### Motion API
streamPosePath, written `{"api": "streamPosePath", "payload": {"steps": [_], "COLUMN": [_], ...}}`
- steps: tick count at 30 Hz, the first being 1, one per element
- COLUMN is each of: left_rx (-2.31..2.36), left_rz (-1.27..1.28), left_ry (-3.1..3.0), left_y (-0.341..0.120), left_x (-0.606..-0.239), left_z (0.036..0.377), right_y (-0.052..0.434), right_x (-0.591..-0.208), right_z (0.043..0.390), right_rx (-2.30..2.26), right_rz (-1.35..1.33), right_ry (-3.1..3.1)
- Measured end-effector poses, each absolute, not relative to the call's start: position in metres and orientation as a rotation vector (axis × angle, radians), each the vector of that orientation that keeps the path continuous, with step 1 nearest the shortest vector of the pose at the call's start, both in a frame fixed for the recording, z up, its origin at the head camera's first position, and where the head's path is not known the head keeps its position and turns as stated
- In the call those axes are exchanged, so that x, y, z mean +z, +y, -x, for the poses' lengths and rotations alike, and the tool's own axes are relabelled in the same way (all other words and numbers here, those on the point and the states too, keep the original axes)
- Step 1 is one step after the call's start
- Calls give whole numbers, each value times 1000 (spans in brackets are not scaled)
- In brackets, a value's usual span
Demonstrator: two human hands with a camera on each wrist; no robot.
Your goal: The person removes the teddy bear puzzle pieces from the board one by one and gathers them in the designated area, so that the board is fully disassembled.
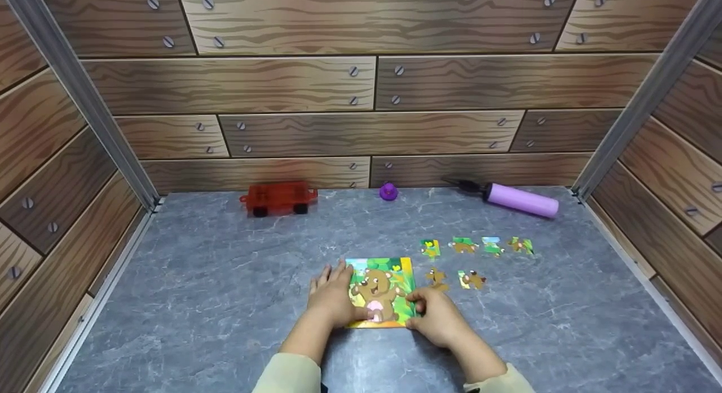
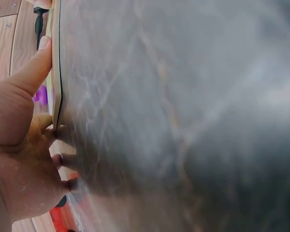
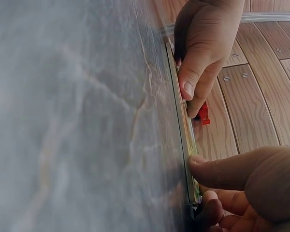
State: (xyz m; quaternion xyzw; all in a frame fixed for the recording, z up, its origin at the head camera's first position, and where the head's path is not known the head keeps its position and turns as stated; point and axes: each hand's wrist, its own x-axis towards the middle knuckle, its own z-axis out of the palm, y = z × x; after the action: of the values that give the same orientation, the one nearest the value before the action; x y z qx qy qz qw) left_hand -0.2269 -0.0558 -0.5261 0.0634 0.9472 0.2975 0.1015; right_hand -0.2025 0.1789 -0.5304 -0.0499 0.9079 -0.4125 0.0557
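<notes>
A square puzzle board (image 1: 383, 291) with a brown bear picture lies flat on the grey marbled table (image 1: 225, 303). My left hand (image 1: 337, 296) holds its left edge, thumb on top of the picture; the left wrist view shows that thumb (image 2: 35, 67) along the board's edge (image 2: 56, 92) and the fingers down at the table. My right hand (image 1: 430, 313) grips the board's lower right corner, its thumb (image 3: 217, 170) pressing on the board's edge (image 3: 182, 145). Several loose puzzle pieces (image 1: 472, 246) lie to the right of the board.
Along the back wall stand a red toy cart (image 1: 277, 198), a small purple object (image 1: 388, 191) and a purple hand pump (image 1: 522, 200). Wood-patterned walls close in the table at the back and on both sides.
</notes>
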Motion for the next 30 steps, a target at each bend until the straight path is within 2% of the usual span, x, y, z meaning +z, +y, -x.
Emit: {"api": "streamPosePath", "payload": {"steps": [21, 30], "left_rx": [888, 894], "left_rz": [-188, -200], "left_ry": [2801, 2804], "left_y": [-56, -56], "left_x": [-528, -528], "left_z": [228, 229], "right_y": [178, 178], "right_x": [-528, -528], "right_z": [203, 199], "right_rx": [-1224, -1235], "right_rz": [53, 139], "right_ry": [2743, 2837]}}
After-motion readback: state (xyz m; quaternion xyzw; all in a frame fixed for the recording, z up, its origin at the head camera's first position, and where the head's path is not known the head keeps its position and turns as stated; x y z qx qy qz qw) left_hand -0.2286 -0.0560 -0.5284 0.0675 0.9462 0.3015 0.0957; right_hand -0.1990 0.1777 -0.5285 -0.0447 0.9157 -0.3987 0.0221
